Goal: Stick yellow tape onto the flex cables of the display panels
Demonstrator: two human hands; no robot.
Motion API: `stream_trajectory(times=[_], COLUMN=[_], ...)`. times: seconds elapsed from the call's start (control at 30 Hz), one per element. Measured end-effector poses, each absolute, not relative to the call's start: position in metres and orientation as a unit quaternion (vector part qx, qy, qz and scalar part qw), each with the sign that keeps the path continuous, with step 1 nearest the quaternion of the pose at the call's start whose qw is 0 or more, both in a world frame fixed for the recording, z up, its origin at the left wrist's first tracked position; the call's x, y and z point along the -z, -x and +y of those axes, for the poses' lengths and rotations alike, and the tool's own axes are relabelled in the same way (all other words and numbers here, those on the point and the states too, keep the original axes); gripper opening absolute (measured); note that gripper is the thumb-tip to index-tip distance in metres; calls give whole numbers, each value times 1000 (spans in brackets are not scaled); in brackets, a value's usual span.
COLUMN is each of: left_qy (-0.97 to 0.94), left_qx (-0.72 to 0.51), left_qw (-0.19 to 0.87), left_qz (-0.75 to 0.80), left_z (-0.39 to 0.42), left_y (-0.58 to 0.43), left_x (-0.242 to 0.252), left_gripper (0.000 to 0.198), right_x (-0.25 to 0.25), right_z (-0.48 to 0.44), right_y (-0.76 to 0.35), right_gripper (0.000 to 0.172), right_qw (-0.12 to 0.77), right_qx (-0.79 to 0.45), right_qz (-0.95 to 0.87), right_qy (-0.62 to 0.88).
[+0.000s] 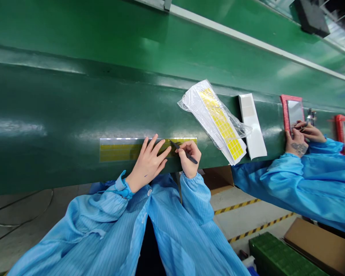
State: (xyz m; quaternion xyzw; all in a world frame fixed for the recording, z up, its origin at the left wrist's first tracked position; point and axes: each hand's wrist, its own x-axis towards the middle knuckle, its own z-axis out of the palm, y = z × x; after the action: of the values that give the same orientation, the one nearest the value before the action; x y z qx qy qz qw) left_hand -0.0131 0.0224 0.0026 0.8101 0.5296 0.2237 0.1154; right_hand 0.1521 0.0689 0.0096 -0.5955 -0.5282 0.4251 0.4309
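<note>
A long sheet of yellow stickers (117,150) lies flat on the green conveyor belt (74,96) near its front edge. My left hand (148,163) rests on the sheet with its fingers stretched flat, pressing it down. My right hand (189,157) is closed around black tweezers (184,151), whose tip touches the sheet just right of my left fingertips. Both arms wear light blue sleeves.
A plastic bag of yellow sticker sheets (218,122) and a white strip (252,126) lie to the right. Further right, a co-worker's hands (300,136) work on a device in a red tray (290,111). Cardboard boxes (319,241) and a green crate (278,257) stand on the floor.
</note>
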Motion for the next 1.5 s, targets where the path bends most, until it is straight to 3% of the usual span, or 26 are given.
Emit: stream_trajectory(times=[0.17, 0.43, 1.0, 1.17, 1.33, 1.5], left_qy=[-810, -803, -771, -785, -847, -859], left_qx=[-221, -230, -251, -306, -189, -165], left_qw=[115, 123, 136, 144, 117, 115], left_qz=[530, 535, 569, 519, 483, 470], left_z=[22, 23, 21, 21, 21, 21], left_y=[13, 13, 14, 15, 13, 14], left_x=[-3, -3, -3, -4, -3, 0], left_gripper=[40, 38, 33, 26, 43, 41], right_x=[-7, -21, -47, -32, -10, -10], right_z=[70, 69, 72, 100, 109, 106], right_y=[-151, -154, -164, -181, -187, -186], right_gripper=[9, 17, 15, 17, 15, 14], right_qw=[445, 544, 601, 637, 623, 619], right_qx=[-435, -507, -459, -441, -455, -480], right_qz=[-520, -412, -410, -379, -354, -338], right_qy=[585, 526, 510, 506, 529, 522])
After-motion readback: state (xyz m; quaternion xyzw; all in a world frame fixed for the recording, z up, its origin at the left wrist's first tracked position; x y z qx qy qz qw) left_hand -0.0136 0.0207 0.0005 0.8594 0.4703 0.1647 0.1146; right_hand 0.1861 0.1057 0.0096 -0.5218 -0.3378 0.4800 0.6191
